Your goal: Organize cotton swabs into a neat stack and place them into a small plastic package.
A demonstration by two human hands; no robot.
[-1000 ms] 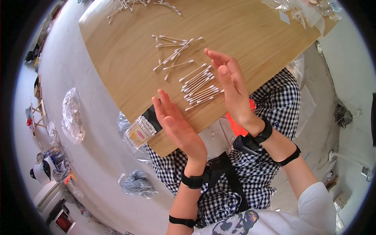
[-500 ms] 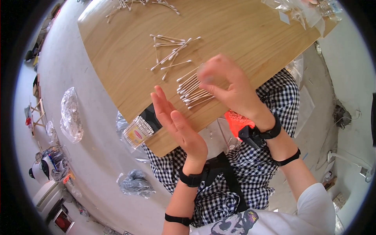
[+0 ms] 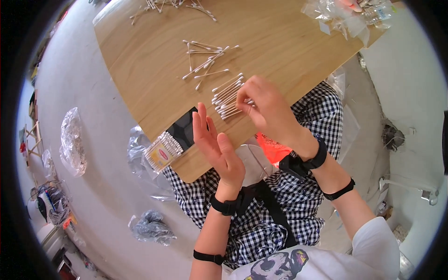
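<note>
Cotton swabs (image 3: 226, 97) lie side by side in a slanted row on the wooden table. Over the row's right end is my right hand (image 3: 266, 109), thumb and fingertips pinched on a swab there; the fingers partly hide the swab ends. My left hand (image 3: 217, 149) is raised at the table's near edge, fingers stretched out and palm toward the row, holding nothing. Beyond the row lies a loose, crossed heap of swabs (image 3: 205, 58). Left of my left hand, a clear pack of swabs (image 3: 164, 151) with a yellow label rests beside a black patterned object (image 3: 182, 128).
More swabs (image 3: 161, 4) lie at the far edge of the wooden table (image 3: 135, 79). Clear plastic bags (image 3: 343, 16) sit at its far right corner. A red bag (image 3: 273, 148) is by my lap. Crumpled plastic (image 3: 151, 227) lies on the floor at left.
My right hand has come down slightly onto the right end of the swab row, its fingers closer together. My left hand stays raised and open. The view has shifted a little.
</note>
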